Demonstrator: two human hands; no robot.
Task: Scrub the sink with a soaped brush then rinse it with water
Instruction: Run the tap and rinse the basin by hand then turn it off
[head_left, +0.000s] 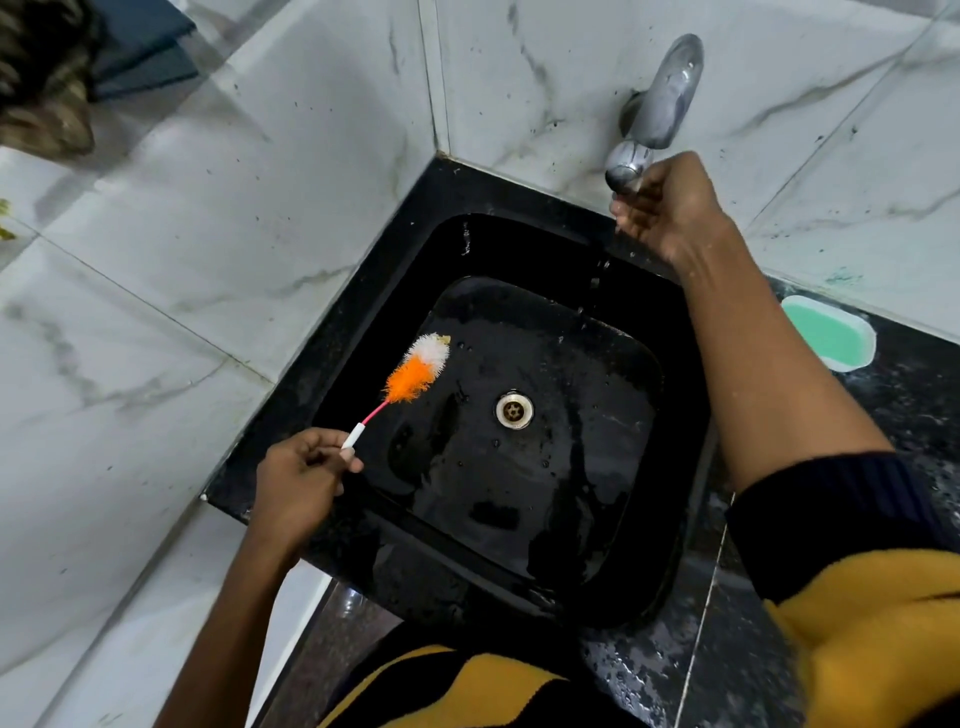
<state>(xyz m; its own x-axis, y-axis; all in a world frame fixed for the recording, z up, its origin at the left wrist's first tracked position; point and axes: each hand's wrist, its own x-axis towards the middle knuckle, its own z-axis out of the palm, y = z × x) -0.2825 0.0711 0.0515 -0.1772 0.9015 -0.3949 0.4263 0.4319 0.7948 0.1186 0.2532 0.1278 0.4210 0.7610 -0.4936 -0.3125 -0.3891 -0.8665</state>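
Observation:
A wet black square sink (363, 332) with a metal drain (514, 410) fills the middle of the view. My left hand (301, 478) pinches the white end of a thin brush (415, 371) with orange and white bristles, held over the sink's left side. My right hand (670, 213) is cupped under the spout of the chrome tap (660, 98) on the marble wall, and a few drops fall from it into the basin.
A white soap dish with green soap (828, 335) sits on the dark counter to the right of the sink. Marble walls meet in a corner behind the sink. A dark speckled counter edge (649, 670) runs along the near side.

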